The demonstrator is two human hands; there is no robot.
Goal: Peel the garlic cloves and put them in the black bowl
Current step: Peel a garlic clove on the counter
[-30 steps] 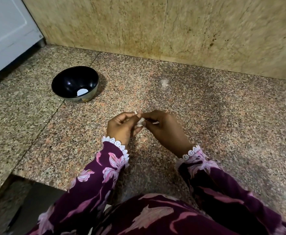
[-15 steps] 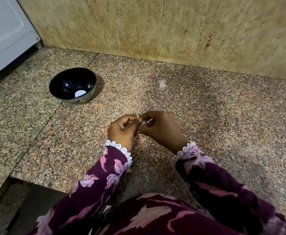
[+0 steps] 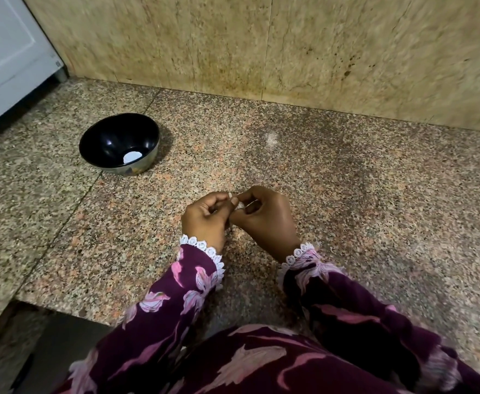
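Pinching garlic clove [image 3: 240, 205]: both hands' curled grip.

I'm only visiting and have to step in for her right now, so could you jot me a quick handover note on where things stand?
Left hand: pinches the garlic clove.
Right hand: pinches the same clove from the other side; both hands meet above the granite counter.
Black bowl: stands far left on the counter, apart from the hands, with one pale piece in it, probably a peeled clove.
Done: likely one clove in the bowl.
Left: finish peeling this clove, then drop it in. No other cloves are visible.
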